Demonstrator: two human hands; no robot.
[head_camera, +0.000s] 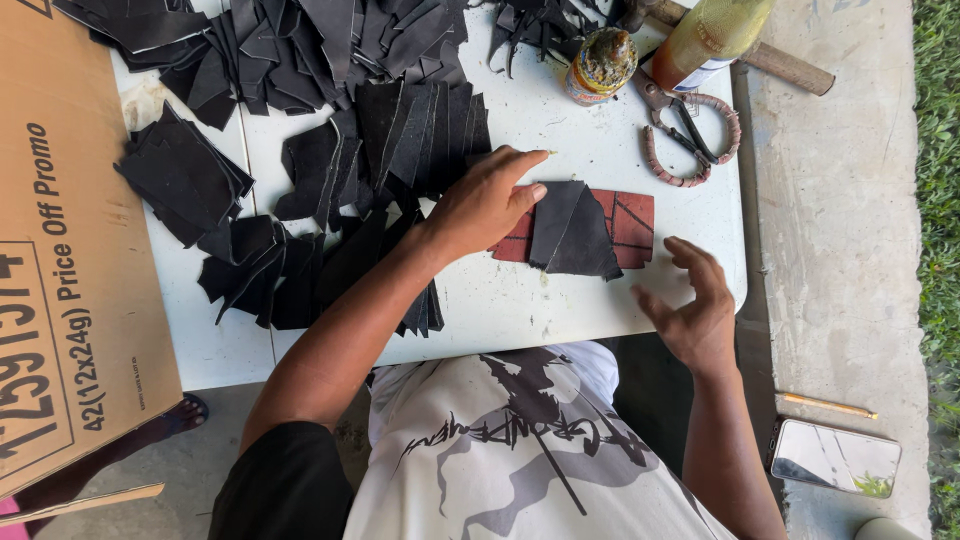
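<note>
Left hand (487, 203) flat on two dark leather pieces (572, 230) atop a red tile (632, 222), right hand (692, 305) released and empty; heaps of black offcuts (330, 130) unsorted beside.

Cardboard box (60, 250): large flat brown panel along the left edge, lying partly over the white tabletop (600, 160); black printed lettering and big numerals run sideways along it, with a thin black frame line near its lower part.
Bottle label (690, 70): white and blue band around the lower end of an amber bottle (715, 30) at the top edge, right of centre.
Jar label (580, 92): pale band at the base of a small glue-smeared jar (602, 62), just left of the bottle.
Phone screen (835, 457): rounded rectangle lying on the concrete floor at lower right, glass dark, mirroring sky and greenery.
</note>
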